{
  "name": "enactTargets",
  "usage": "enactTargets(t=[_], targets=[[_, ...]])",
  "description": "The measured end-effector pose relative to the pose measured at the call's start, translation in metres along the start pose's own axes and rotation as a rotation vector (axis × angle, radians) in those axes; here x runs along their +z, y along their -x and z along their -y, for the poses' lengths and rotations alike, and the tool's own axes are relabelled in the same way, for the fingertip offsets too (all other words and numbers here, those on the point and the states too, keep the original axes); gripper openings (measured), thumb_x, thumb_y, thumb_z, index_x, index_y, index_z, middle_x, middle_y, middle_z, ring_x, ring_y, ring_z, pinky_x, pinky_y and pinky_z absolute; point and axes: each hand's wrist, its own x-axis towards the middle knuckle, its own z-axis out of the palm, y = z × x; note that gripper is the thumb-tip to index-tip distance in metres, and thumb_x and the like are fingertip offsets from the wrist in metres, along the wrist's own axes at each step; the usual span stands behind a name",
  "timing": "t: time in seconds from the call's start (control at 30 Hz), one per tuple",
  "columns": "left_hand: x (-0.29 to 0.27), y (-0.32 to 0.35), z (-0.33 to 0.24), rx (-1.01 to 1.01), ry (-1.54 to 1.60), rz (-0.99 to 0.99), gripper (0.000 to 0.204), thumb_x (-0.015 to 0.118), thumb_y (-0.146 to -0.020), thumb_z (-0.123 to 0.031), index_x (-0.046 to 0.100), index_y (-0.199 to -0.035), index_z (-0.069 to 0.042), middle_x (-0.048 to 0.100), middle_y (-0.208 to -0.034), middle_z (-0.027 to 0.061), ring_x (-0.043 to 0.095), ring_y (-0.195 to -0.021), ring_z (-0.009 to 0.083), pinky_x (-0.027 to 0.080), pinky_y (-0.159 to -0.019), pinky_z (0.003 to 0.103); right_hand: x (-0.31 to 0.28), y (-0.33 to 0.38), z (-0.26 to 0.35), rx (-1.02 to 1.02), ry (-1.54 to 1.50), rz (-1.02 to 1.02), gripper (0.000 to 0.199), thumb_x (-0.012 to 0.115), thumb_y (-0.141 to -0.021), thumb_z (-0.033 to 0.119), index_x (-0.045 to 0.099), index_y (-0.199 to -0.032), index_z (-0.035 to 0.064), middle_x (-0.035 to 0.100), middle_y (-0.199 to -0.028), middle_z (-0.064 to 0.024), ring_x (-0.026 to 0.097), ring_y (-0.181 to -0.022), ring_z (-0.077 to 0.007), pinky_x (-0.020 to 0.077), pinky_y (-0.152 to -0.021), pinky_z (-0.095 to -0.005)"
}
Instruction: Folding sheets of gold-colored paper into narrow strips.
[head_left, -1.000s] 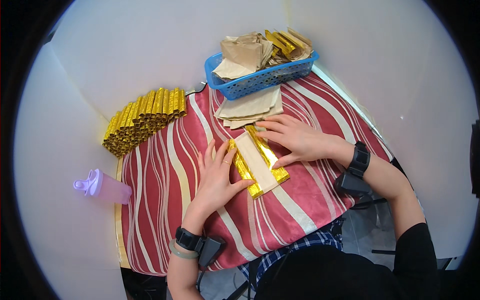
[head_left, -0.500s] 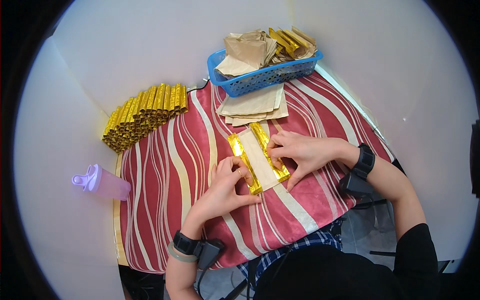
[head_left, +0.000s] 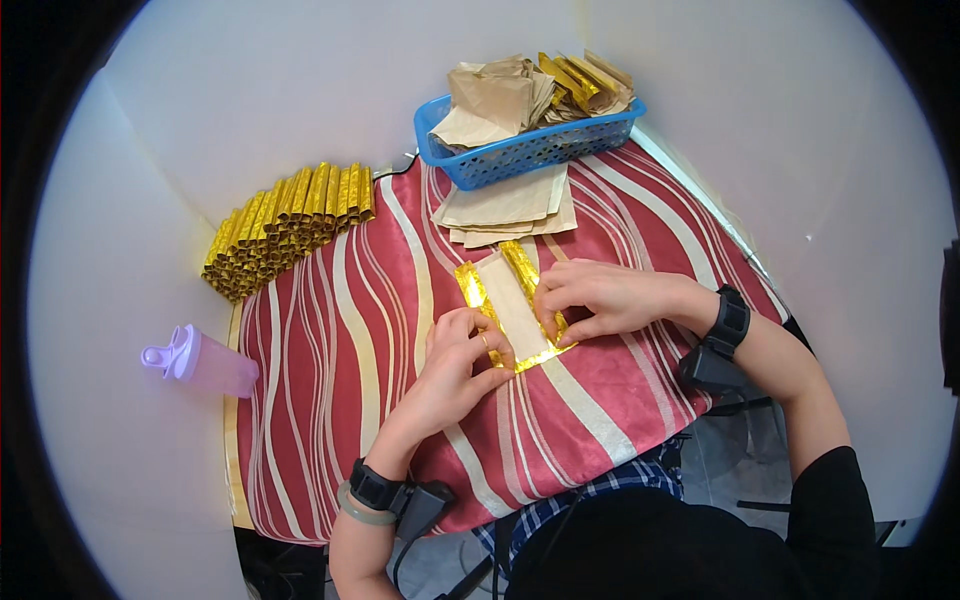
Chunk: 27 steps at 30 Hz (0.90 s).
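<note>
While on cloth [head_left: 330,430], paper [head_left: 511,305] between fingers [head_left: 558,296]

Nothing here that I can read.
I make out no letter, number or sign on the gold-edged paper [head_left: 515,305] between my left hand [head_left: 462,365] and my right hand [head_left: 600,298], nor on the gold rolls [head_left: 290,225], the blue basket [head_left: 545,155], the tan sheets [head_left: 500,208] in front of it, the lilac bottle [head_left: 218,366] or the black strap [head_left: 732,318] on my right wrist.
</note>
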Motion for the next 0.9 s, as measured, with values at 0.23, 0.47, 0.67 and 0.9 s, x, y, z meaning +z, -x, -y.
enactTargets(t=[0.23, 0.47, 0.67, 0.9], targets=[[-0.016, 0.003, -0.012, 0.085, -0.518, -0.119, 0.011, 0.076, -0.073, -0.018, 0.075, -0.083, -0.015, 0.055, -0.100, 0.0047, 0.045, -0.111, 0.0267, 0.024, -0.101, 0.055, 0.000, 0.006, 0.008, -0.046, -0.143, 0.175, 0.026, 0.069, -0.083, 0.017, 0.069, -0.105, 0.0046, 0.063, -0.105, -0.0113, 0.061, -0.094, -0.0250, 0.0479, -0.081, -0.0342], [-0.002, 0.002, -0.015, 0.068, -0.565, -0.172, 0.032, 0.078, -0.070, -0.031, 0.075, -0.095, -0.012, 0.056, -0.102, 0.0058, 0.045, -0.112, 0.0271, 0.026, -0.101, 0.052, 0.007, 0.003, 0.027, -0.287, -0.251, 0.321, 0.040, 0.065, -0.089, 0.023, 0.062, -0.121, -0.0014, 0.059, -0.128, -0.0145, 0.061, -0.109, -0.0251, 0.0471, -0.093, -0.0326], [-0.001, -0.002, -0.006, 0.054, -0.382, -0.023, 0.039, 0.072, -0.078, -0.023, 0.068, -0.116, -0.014, 0.055, -0.112, 0.0035, 0.043, -0.115, 0.0264, 0.026, -0.099, 0.045, -0.020, 0.007, 0.020, 0.087, -0.649, 0.194, 0.027, 0.061, -0.091, 0.011, 0.065, -0.115, -0.0010, 0.067, -0.113, -0.0103, 0.063, -0.104, -0.0172, 0.0483, -0.087, -0.0291], [0.000, -0.011, 0.000, 0.134, -0.415, -0.076, 0.042, 0.074, -0.075, -0.020, 0.067, -0.116, -0.013, 0.058, -0.108, 0.0014, 0.045, -0.112, 0.0237, 0.026, -0.097, 0.040, 0.005, -0.005, -0.006, -0.124, 0.096, -0.127, 0.019, 0.065, -0.085, 0.013, 0.068, -0.101, 0.0056, 0.066, -0.101, -0.0089, 0.057, -0.104, -0.0248, 0.0432, -0.091, -0.0383]])
